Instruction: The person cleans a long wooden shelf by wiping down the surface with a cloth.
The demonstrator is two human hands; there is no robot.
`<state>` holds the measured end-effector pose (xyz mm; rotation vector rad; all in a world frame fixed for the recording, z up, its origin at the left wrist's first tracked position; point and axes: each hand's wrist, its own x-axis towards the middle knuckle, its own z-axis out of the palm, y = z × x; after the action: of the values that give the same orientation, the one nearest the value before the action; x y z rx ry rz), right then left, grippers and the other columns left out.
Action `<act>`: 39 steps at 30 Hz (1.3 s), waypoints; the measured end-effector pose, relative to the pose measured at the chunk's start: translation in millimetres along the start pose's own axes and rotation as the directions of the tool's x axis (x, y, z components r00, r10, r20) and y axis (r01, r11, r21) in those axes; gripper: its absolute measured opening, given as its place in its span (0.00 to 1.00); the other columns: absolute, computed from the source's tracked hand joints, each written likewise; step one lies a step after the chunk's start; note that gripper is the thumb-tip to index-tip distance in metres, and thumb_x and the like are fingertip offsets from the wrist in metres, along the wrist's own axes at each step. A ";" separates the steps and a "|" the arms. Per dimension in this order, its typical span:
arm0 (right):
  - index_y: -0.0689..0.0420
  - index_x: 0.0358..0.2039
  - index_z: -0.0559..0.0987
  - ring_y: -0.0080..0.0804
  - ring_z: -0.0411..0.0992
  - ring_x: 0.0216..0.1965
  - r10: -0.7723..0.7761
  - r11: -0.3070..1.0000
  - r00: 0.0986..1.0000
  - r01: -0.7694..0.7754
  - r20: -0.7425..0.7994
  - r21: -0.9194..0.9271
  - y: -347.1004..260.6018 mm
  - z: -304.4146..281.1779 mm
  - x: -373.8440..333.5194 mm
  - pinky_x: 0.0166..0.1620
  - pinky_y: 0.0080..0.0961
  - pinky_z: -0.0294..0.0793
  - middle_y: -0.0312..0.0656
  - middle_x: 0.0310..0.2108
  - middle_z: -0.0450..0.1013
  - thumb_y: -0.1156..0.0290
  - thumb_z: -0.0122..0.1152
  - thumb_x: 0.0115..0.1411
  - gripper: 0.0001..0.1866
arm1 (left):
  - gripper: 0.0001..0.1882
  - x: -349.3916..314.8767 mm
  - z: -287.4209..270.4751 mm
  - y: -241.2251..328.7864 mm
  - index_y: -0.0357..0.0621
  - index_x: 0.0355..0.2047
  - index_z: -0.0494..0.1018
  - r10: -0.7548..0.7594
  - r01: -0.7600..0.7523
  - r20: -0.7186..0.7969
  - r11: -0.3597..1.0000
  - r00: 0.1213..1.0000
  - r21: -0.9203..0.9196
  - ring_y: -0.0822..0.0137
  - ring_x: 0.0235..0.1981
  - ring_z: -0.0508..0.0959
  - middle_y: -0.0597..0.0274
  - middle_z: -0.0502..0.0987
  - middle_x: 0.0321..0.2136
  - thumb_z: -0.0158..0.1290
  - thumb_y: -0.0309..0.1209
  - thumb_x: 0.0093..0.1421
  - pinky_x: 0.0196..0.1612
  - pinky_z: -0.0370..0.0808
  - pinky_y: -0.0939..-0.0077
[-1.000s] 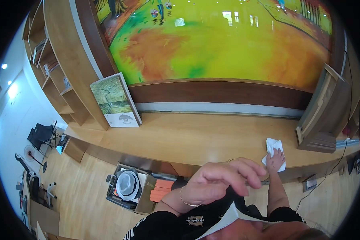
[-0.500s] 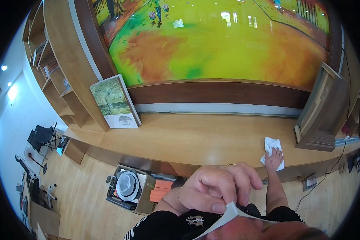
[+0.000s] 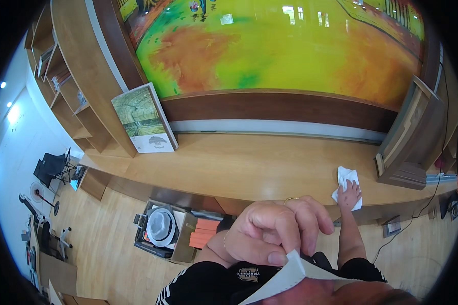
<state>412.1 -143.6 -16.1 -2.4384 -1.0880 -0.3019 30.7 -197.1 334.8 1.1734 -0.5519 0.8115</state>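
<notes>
Close in front of me, my left hand (image 3: 282, 229) is closed, its thumb and forefinger pinching a corner of white material (image 3: 294, 272). Whether that is a collar or a mask, I cannot tell. Farther off to the right, my right hand (image 3: 349, 197) presses a crumpled white cloth (image 3: 347, 176) against the wooden ledge (image 3: 249, 168), near its front edge. The fingers are bent over the cloth, and part of it sticks out beyond them.
A large glossy painting (image 3: 269, 56) rises behind the ledge. At the left leans a book-like panel (image 3: 143, 119) beside shelving (image 3: 76, 86). A wooden frame piece (image 3: 409, 142) stands right of the cloth, with a black cable (image 3: 439, 173) hanging past it. A filled box (image 3: 185, 239) sits on the floor.
The whole view has shifted slightly, so the ledge and painting sit higher in the picture. My right hand stays on the cloth, and my left keeps its pinch.
</notes>
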 end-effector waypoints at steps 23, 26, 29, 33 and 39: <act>0.46 0.55 0.74 0.48 0.58 0.64 0.005 1.000 1.000 -0.005 -0.006 -0.011 -1.8 0.4 0.3 0.65 0.54 0.49 0.44 0.62 0.63 0.51 0.56 0.56 0.27 | 0.05 -18.9 -8.1 -15.3 0.41 0.33 0.77 0.017 -0.020 0.128 0.999 0.992 0.026 0.54 0.47 0.70 0.56 0.76 0.38 0.56 0.29 0.59 0.54 0.63 0.58; 0.46 0.55 0.74 0.48 0.58 0.64 0.008 1.000 1.000 -0.008 0.018 -0.004 -1.4 -0.2 1.5 0.65 0.54 0.49 0.44 0.63 0.63 0.50 0.56 0.56 0.27 | 0.05 -16.5 -14.6 -14.6 0.41 0.34 0.77 0.026 -0.032 0.139 0.999 0.990 0.041 0.54 0.46 0.71 0.56 0.76 0.38 0.56 0.29 0.60 0.53 0.64 0.59; 0.46 0.56 0.74 0.48 0.58 0.65 -0.001 1.000 1.000 0.001 0.008 -0.012 -1.6 1.2 5.7 0.65 0.54 0.49 0.44 0.63 0.63 0.50 0.56 0.56 0.28 | 0.06 -12.3 -20.3 -15.4 0.41 0.36 0.77 0.072 -0.083 0.178 0.995 0.981 0.057 0.54 0.46 0.71 0.56 0.76 0.38 0.56 0.28 0.59 0.54 0.64 0.59; 0.46 0.56 0.73 0.48 0.57 0.65 0.000 1.000 1.000 0.001 0.015 -0.009 -7.1 0.2 6.5 0.65 0.55 0.49 0.44 0.63 0.63 0.50 0.56 0.56 0.28 | 0.08 -9.9 -33.1 -9.2 0.40 0.38 0.77 0.037 -0.062 0.131 0.978 0.991 0.199 0.53 0.47 0.72 0.55 0.76 0.38 0.56 0.28 0.58 0.55 0.65 0.59; 0.45 0.57 0.73 0.49 0.56 0.65 0.006 1.000 1.000 -0.006 0.013 -0.019 3.1 3.0 0.2 0.65 0.56 0.48 0.45 0.63 0.63 0.49 0.56 0.56 0.28 | 0.25 -54.5 -159.9 -69.9 0.40 0.46 0.76 0.050 0.566 -0.603 0.291 0.796 0.771 0.48 0.52 0.72 0.47 0.75 0.50 0.57 0.48 0.57 0.57 0.66 0.60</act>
<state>414.6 -143.9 -19.6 -2.4638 -1.0879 -0.2959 48.6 -71.2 203.5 1.9392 0.7832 1.1297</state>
